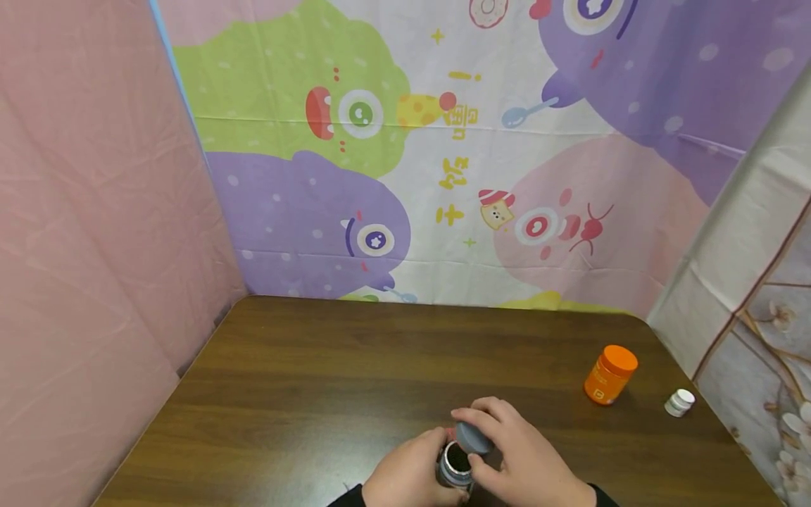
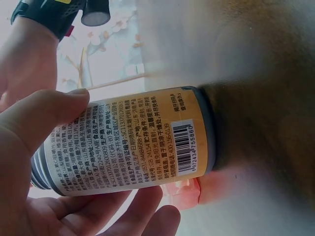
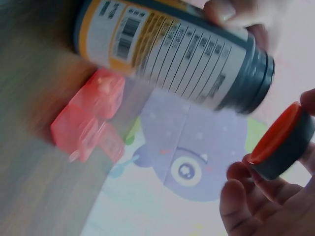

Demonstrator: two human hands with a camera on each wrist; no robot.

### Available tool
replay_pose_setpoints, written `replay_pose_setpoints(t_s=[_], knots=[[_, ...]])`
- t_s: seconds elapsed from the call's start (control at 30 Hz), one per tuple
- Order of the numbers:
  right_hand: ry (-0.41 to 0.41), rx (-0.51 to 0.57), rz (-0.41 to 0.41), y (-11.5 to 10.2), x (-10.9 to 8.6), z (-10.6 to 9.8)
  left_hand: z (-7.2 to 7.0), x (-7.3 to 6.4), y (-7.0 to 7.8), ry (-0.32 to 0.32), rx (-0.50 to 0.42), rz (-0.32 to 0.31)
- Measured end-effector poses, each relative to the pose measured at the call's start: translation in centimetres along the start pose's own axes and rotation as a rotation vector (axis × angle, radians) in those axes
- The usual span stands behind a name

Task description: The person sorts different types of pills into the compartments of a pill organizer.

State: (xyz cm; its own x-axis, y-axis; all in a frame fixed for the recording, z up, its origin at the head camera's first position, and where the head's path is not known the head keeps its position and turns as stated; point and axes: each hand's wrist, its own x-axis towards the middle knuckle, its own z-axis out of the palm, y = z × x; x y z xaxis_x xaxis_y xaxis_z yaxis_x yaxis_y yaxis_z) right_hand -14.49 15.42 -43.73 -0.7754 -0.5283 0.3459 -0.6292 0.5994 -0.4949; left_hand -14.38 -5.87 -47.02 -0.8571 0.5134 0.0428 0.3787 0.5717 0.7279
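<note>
My left hand (image 1: 402, 470) grips a dark grey supplement bottle (image 2: 133, 142), thumb on one side and fingers on the other. The bottle's label carries dense print and a barcode (image 2: 185, 147). In the head view its mouth is uncovered, with dark contents inside the pale rim. Just above the mouth, my right hand (image 1: 526, 454) holds a round grey cap (image 3: 290, 147) by its edge. The cap's orange-red inner side shows in the right wrist view, tilted and apart from the bottle's neck. A translucent pink pill box (image 3: 88, 118) with a raised lid stands beside the bottle.
An orange jar (image 1: 610, 375) with an orange lid stands at the right of the brown wooden table (image 1: 304, 366). Farther right, near the edge, is a small white bottle (image 1: 680, 403). A cartoon-print cloth (image 1: 443, 260) hangs behind; a pink cloth (image 1: 114, 211) hangs at the left.
</note>
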Motion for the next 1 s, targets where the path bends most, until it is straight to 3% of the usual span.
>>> replay_pose_setpoints(t_s=[0.23, 0.53, 1.0], knots=[[-0.015, -0.025, 0.294, 1.8, -1.0, -1.7, 0.2, 0.0, 0.0, 0.029, 0.004, -0.009], [-0.102, -0.128, 0.541, 5.5, -2.1, -2.0, 0.3, 0.0, 0.1, 0.029, 0.02, -0.026], [-0.184, -0.283, 0.468, 9.1, -3.1, -0.3, 0.2, 0.0, 0.3, 0.036, 0.043, -0.017]])
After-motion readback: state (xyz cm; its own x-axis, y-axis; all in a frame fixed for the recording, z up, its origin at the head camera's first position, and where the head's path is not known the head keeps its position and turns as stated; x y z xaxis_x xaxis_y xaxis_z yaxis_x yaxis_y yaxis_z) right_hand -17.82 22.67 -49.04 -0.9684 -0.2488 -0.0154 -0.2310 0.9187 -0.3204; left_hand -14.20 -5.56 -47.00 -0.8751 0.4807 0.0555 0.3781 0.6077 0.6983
